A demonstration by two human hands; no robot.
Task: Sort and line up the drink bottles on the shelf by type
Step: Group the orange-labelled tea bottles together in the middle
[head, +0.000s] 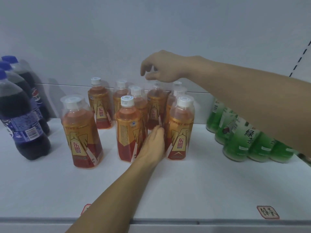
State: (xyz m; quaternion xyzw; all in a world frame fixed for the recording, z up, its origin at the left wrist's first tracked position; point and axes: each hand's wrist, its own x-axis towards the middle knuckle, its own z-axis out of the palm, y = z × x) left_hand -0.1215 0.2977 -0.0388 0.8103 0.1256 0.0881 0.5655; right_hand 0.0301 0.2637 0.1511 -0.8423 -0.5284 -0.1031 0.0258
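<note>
A: Nearest you, what does your left hand (154, 143) do?

B: Its fingers lie straight, slid between the front middle orange drink bottle (128, 130) and the front right one (180, 130), touching them on the white shelf (202, 182).

A: And farther back?

B: Your right hand (161, 68) hovers just above a rear orange bottle (155, 106), fingers loosely curled, holding nothing. Pepsi bottles (20, 118) stand far left, green tea bottles (244, 140) under your right forearm.

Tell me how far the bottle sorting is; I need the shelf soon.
Types already stand apart: cola bottles left, green tea bottles right. In hand: left hand reaches between the orange bottles; right hand hovers above. Left: lining up that loose cluster.
</note>
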